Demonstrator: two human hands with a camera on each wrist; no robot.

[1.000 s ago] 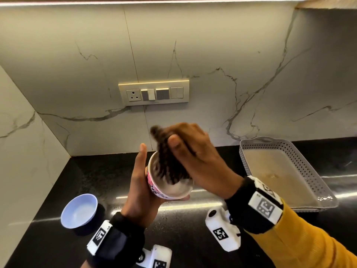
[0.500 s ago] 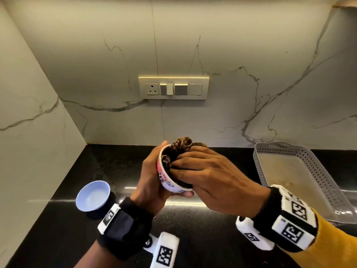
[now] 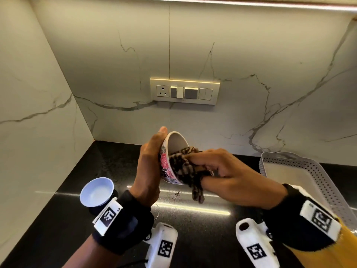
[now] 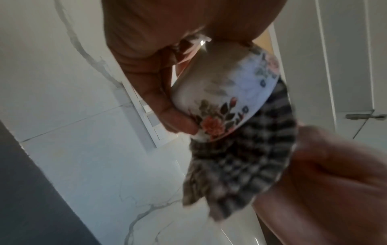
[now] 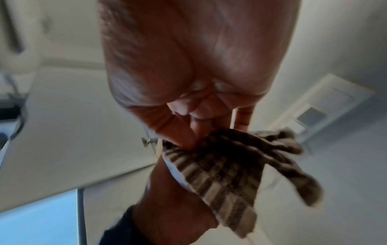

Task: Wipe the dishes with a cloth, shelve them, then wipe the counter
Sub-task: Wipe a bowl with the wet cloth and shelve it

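Since a second ago, I see the floral bowl (image 3: 170,157) tipped sideways above the counter (image 3: 108,171). My left hand (image 3: 148,171) cups its base; my right hand (image 3: 222,175) pinches the cloth (image 3: 185,169) inside. Likely breakable, slippery: hold the base.

Small bowl (image 3: 97,192) left on counter (image 3: 58,219), tray (image 3: 301,171) right.

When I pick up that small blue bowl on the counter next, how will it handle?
The small blue bowl looks thin and plastic, so probably light. It sits tilted on the counter, so a nudge may rock or tip it. Its glossy inside could be slippery.
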